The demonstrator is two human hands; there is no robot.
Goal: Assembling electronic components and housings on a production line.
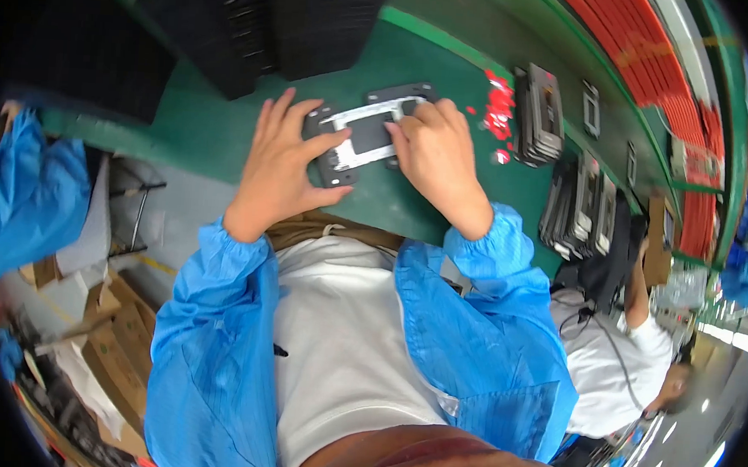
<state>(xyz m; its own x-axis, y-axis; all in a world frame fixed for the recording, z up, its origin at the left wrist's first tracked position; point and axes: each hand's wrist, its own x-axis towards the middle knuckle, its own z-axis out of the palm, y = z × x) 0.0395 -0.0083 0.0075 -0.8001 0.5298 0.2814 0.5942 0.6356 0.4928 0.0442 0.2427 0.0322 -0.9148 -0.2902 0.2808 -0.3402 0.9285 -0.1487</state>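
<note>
A flat black holder [339,177] lies on the green bench in front of me, with a white rectangular frame [363,159] on it around a dark panel [370,133]. My left hand [283,155] is open at the holder's left end, fingers spread. One fingertip touches the frame's left side, and the thumb lies along the holder's near edge. At the right end, my right hand [437,154] is closed, its fingers curled down over the frame's corner and its thumb by the panel. Whatever its fingertips pinch is hidden beneath them.
Small red pieces [499,104] lie scattered right of my right hand. Beyond them are stacked grey frames [540,115] and another stack [581,208]. Tall black stacks [318,25] stand at the back. Orange-red sheets [634,44] fill a rack. A person in white [610,368] is at right.
</note>
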